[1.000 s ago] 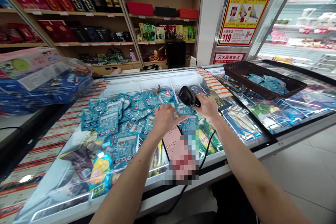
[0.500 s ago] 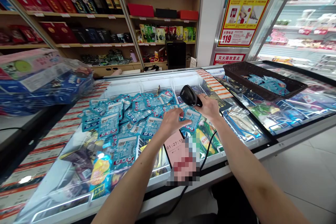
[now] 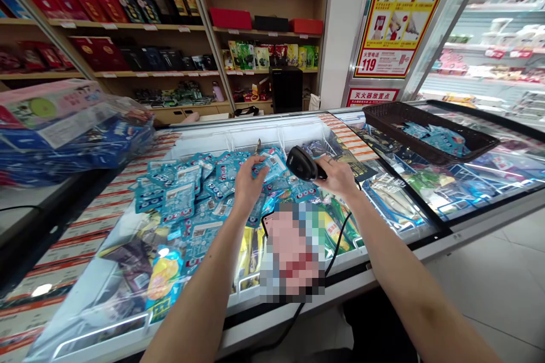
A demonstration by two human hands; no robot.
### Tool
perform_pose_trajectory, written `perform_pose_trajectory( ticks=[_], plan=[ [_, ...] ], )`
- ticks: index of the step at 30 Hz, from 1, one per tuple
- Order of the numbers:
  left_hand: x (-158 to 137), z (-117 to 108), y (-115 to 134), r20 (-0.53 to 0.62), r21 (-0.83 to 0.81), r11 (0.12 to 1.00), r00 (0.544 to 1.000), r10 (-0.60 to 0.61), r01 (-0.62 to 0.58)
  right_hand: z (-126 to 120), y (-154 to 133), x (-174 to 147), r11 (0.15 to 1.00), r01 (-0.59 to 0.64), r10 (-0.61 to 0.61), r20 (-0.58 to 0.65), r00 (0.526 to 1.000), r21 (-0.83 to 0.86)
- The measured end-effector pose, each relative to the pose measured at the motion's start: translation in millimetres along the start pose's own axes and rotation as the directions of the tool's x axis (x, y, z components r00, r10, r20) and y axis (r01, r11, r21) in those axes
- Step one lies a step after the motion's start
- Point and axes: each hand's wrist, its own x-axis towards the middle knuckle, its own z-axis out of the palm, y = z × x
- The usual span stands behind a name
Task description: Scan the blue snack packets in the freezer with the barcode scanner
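Working over a glass-topped freezer (image 3: 426, 247), with plastic-wrapped boxes (image 3: 63, 130) at far left and a loose heap of blue packets (image 3: 176, 201) next to them. Pinching one blue packet (image 3: 275, 164) by its left edge in the left grip (image 3: 249, 181), above the heap's right side. Having a partly pixelated phone (image 3: 289, 238) nearer, between the forearms. Clasping a black scanner (image 3: 301, 164) by its handle in the right grip (image 3: 339, 177), and pointing its head leftward, close beside the pinched packet. Having a dark basket (image 3: 378, 113) holding more blue packets well to the right.
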Motion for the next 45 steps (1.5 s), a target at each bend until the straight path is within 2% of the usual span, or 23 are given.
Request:
perform_pose_trajectory(
  ticks=[4,7,27,31,34,36,38,41,43,45],
  plan=[
    [0.3,-8.3,-0.3,-0.053,0.1,0.995,0.998,0.028,-0.022,0.0,-3.9,-0.4,0.992,0.115,-0.119,0.073,0.99,0.047],
    [-0.9,-7.8,-0.5,-0.044,0.115,0.993,0.999,0.03,-0.024,1.9,-4.9,-0.6,0.985,0.152,-0.158,0.084,0.984,0.077],
    [-2.2,-2.0,-2.1,0.007,0.18,0.982,0.999,0.053,-0.054,0.6,-7.8,0.4,0.981,0.184,-0.19,0.087,0.978,0.067],
    [-4.8,-5.2,-2.0,-0.021,0.307,0.951,0.999,0.047,-0.038,1.9,-4.6,-0.4,0.988,0.149,-0.15,0.047,0.988,0.032],
    [-8.6,-6.9,1.5,-0.057,0.49,0.871,0.996,0.073,-0.036,2.4,-1.6,-0.6,0.995,0.095,-0.095,0.009,0.995,0.007],
    [-11.4,-5.8,5.1,-0.007,0.569,0.817,0.992,0.124,-0.098,2.3,-0.4,-0.7,0.998,0.06,-0.06,0.001,0.998,-0.004],
    [-14.0,-2.6,7.5,0.142,0.575,0.782,0.971,0.194,-0.241,1.8,0.0,-0.7,0.999,0.027,-0.027,0.005,1.0,-0.017],
    [-17.8,3.9,6.2,0.39,0.521,0.736,0.887,0.246,-0.433,0.6,-0.1,-0.9,1.0,-0.002,0.003,0.015,1.0,-0.028],
    [-20.1,7.0,2.8,0.439,0.537,0.717,0.873,0.214,-0.445,-0.3,0.2,-1.1,1.0,-0.013,0.013,0.017,1.0,-0.027],
    [-21.6,8.2,-0.7,0.396,0.591,0.704,0.902,0.172,-0.394,-1.1,0.9,-1.2,0.999,-0.021,0.021,0.017,1.0,-0.028]
  ],
)
